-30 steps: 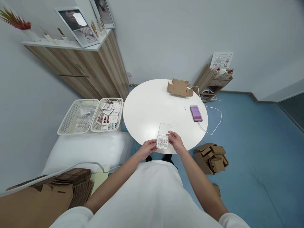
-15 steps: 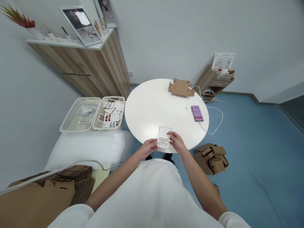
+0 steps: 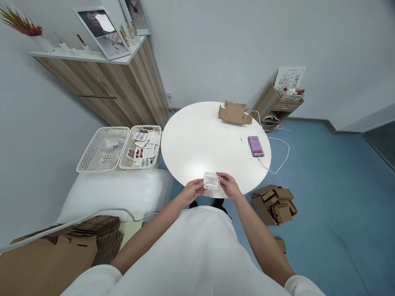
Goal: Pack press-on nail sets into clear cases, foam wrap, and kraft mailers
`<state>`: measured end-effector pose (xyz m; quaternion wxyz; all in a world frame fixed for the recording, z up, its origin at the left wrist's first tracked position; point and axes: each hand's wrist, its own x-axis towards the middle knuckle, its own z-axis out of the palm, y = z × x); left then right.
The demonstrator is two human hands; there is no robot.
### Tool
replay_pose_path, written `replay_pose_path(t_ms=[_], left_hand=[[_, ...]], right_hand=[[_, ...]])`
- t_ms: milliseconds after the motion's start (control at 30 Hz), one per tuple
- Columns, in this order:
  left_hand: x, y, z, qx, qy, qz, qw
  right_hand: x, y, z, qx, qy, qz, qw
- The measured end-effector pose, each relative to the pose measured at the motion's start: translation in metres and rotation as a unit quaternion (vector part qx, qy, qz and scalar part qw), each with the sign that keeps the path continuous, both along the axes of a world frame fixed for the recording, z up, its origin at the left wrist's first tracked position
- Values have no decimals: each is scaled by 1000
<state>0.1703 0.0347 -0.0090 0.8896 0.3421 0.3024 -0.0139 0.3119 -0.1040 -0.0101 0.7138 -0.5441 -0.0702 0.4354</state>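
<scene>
Across the right side, one blue floor point(image 3: 333, 176). At upper left, one wood-grain cabinet point(image 3: 89, 90) with a white top. In the middle, one round white surface point(image 3: 194, 144). Left of it, one block of white padded furniture point(image 3: 117, 191). At bottom left, one stack of flattened cardboard point(image 3: 49, 259), too overlapped to count by piece. At upper right, one small wooden shelf unit point(image 3: 263, 100). On the floor right of the surface, one carton point(image 3: 261, 209) heaped with brown boxes point(image 3: 282, 213), number unclear. Side by side at the far end of the padded furniture, two white plastic baskets point(image 3: 85, 158): one with clear packets point(image 3: 109, 144), one with printed cards point(image 3: 149, 153). On the cabinet, two framed pictures point(image 3: 103, 31). On the far part of the surface, one unfolded cardboard box point(image 3: 235, 114); near the right edge, one purple item point(image 3: 256, 146), blurred into squares, with one white cable point(image 3: 289, 150) at its near end.

At the near edge, two grips: left grip point(image 3: 193, 192), pinched on the left side of one clear case point(image 3: 211, 181); right grip point(image 3: 230, 186), fingers likewise closed on its right side. Case held just over the near edge of the surface, lid folded down; whether fully latched, cannot tell. Inside, small pale pieces point(image 3: 211, 179), too faint to count. Beside the purple item, one tiny dark object point(image 3: 241, 140).
</scene>
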Motion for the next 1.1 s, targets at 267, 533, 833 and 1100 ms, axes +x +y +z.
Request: replay_pose_path(t_ms=[267, 533, 833, 1100], left_hand=[[2, 0, 3, -3, 5, 19, 1000], [3, 2, 1, 12, 9, 49, 999], [10, 0, -5, 15, 5, 44, 999], [14, -3, -2, 194, 28, -17, 980]], right_hand=[[-3, 3, 2, 10, 2, -15, 1000], [-14, -2, 11, -31, 36, 7, 999], [-22, -7, 9, -110, -16, -10, 994], [-16, -10, 7, -103, -24, -28, 994]])
